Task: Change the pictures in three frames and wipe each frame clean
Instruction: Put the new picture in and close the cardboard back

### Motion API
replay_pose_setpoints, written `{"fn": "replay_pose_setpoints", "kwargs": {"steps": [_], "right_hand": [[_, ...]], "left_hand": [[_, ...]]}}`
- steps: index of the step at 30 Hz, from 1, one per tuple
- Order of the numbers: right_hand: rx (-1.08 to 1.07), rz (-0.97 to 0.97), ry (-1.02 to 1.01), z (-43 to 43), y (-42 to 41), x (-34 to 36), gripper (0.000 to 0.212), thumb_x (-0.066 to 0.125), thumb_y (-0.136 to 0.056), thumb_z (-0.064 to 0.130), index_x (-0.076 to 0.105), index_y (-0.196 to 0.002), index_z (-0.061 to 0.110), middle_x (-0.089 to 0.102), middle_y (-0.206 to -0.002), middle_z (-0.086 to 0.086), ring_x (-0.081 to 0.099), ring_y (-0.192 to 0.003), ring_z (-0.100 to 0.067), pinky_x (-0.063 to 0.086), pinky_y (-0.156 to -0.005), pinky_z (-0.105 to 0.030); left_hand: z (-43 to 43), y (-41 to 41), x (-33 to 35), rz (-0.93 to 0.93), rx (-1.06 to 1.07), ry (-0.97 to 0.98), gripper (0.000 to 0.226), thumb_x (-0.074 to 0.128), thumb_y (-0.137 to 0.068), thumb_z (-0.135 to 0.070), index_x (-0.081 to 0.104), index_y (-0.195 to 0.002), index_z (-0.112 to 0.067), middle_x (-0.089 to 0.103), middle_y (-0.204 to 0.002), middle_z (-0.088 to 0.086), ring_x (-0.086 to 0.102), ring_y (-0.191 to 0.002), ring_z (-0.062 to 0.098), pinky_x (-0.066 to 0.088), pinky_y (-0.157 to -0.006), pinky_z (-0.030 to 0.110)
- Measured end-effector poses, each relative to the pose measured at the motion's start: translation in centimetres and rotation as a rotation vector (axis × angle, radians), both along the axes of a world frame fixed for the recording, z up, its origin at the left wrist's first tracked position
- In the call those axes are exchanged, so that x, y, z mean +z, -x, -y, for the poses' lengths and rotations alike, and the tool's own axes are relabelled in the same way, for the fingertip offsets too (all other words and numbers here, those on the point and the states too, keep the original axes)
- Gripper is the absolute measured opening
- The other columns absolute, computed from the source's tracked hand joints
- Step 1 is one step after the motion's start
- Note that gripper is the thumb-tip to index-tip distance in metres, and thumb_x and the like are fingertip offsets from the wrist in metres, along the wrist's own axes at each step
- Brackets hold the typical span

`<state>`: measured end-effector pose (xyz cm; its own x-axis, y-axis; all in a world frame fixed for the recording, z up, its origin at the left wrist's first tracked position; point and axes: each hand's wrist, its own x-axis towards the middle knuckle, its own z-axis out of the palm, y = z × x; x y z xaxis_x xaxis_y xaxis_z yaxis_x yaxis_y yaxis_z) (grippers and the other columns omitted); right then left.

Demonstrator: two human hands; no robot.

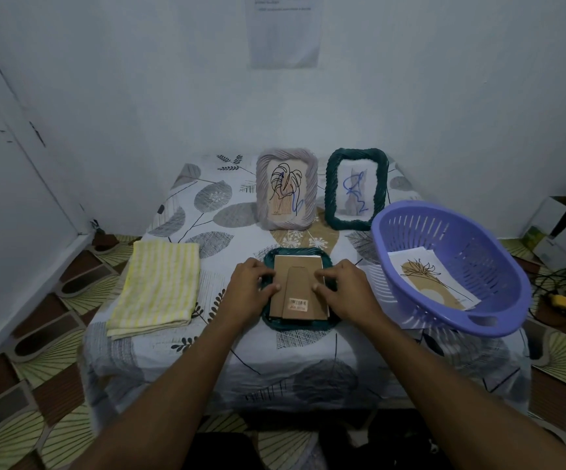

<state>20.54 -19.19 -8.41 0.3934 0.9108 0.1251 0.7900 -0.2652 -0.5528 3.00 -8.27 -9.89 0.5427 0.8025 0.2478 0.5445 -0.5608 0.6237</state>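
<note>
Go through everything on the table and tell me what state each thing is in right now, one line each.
Green frame lying down: face down, cardboard back up.
Left hand: fingers on the back's left edge.
Right hand: fingers on the back's right edge.
Grey frame: upright, leaf picture inside.
Standing green frame: upright, blue scribble picture inside.
Yellow striped cloth: folded, untouched.
Purple basket: tilted, prints inside.

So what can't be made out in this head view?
- Front of the face-down frame: hidden against the table; whether it holds a picture is unknown.
- Barcode sticker text: too small.
- Wall notice: blurred, top cut off.
- Papers in the basket: count unclear, overlapping.
- Both hands' fingertip contact: unclear.
</note>
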Motion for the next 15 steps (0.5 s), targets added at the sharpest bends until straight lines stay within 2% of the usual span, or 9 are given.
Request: {"fn": "replay_pose_setpoints", "kwargs": {"steps": [3,5,7,10,12,15], "right_hand": [[0.023,-0.024,-0.024,0.4,-0.4,-0.2,0.032,0.068,-0.087,0.032,0.069,-0.115,0.017,0.061,-0.111,-0.008,0.056,-0.102,-0.021,0.042,-0.085,-0.027],[0.050,-0.078,-0.049,0.8,-0.9,-0.6,0.040,0.072,-0.084,0.033,0.068,-0.121,0.018,0.063,-0.117,-0.004,0.057,-0.104,-0.018,0.042,-0.085,-0.023],[0.093,-0.130,-0.064,1.4,-1.4,-0.9,0.045,0.076,-0.079,0.032,0.067,-0.122,0.021,0.062,-0.122,0.000,0.059,-0.097,-0.015,0.043,-0.079,-0.018],[0.130,-0.158,-0.094,1.9,-1.7,-1.4,0.045,0.078,-0.078,0.025,0.068,-0.121,0.021,0.062,-0.124,0.003,0.060,-0.087,-0.019,0.045,-0.069,-0.013],[0.124,-0.156,-0.111,1.8,-1.6,-1.5,0.043,0.077,-0.079,0.022,0.068,-0.122,0.019,0.061,-0.127,0.003,0.061,-0.096,-0.020,0.044,-0.077,-0.013],[0.119,-0.120,-0.113,1.5,-1.5,-1.6,0.038,0.075,-0.082,0.022,0.070,-0.118,0.015,0.062,-0.127,0.001,0.058,-0.110,-0.013,0.038,-0.088,-0.010]], "left_hand": [[0.2,0.3,-0.3,0.071,-0.033,0.043,0.034,0.065,-0.088,-0.023,0.064,-0.120,-0.011,0.053,-0.112,0.001,0.049,-0.101,0.011,0.041,-0.088,0.022],[0.0,1.0,-0.1,0.116,-0.106,0.116,0.037,0.064,-0.089,-0.022,0.062,-0.124,-0.011,0.053,-0.115,-0.001,0.052,-0.104,0.010,0.041,-0.088,0.013],[-0.8,1.7,0.0,0.073,-0.206,0.186,0.048,0.071,-0.084,-0.022,0.058,-0.129,-0.011,0.054,-0.123,-0.001,0.052,-0.110,0.009,0.037,-0.089,0.005],[-1.5,1.8,-0.1,0.014,-0.266,0.217,0.060,0.078,-0.078,-0.021,0.056,-0.131,-0.008,0.052,-0.130,0.001,0.050,-0.119,0.012,0.037,-0.101,0.016],[-1.3,1.5,-0.1,0.025,-0.244,0.217,0.061,0.079,-0.077,-0.020,0.056,-0.131,-0.007,0.051,-0.130,0.001,0.049,-0.119,0.011,0.037,-0.101,0.018],[-1.1,1.2,-0.3,0.059,-0.210,0.201,0.058,0.079,-0.076,-0.020,0.058,-0.129,-0.008,0.052,-0.126,-0.002,0.050,-0.115,0.010,0.038,-0.098,0.017]]}}
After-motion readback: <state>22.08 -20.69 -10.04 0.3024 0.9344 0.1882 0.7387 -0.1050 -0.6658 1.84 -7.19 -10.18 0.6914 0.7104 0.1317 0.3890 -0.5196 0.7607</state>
